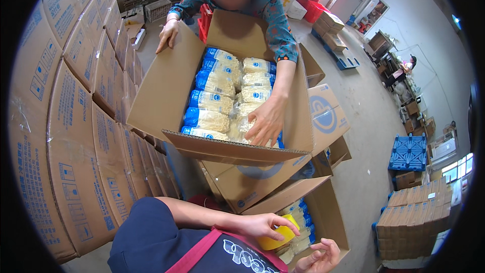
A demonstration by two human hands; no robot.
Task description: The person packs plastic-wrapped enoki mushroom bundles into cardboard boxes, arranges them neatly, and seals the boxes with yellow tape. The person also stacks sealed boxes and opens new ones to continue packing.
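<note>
My left hand (268, 226) grips a bright yellow band-like object (279, 237), which looks like a roll of tape. Beside it, my right hand (319, 257) is empty, with its fingers apart and slightly curled. Both hands are above an open cardboard box (329, 212) that holds bagged enoki mushrooms (303, 222) in clear and blue packs. Ahead of me stands a larger open cardboard box (151, 100) with two visible columns of enoki mushroom packs (212, 100). A co-worker's hand (267, 121) reaches into its right column; their other hand (168, 37) rests at a flap.
Stacked printed cartons (75, 129) form a wall along my left. Under the larger box lies a closed carton (261, 176). Across the concrete floor (363, 121) are a blue plastic pallet (407, 152), stacked cartons (411, 212) and another person (407, 66).
</note>
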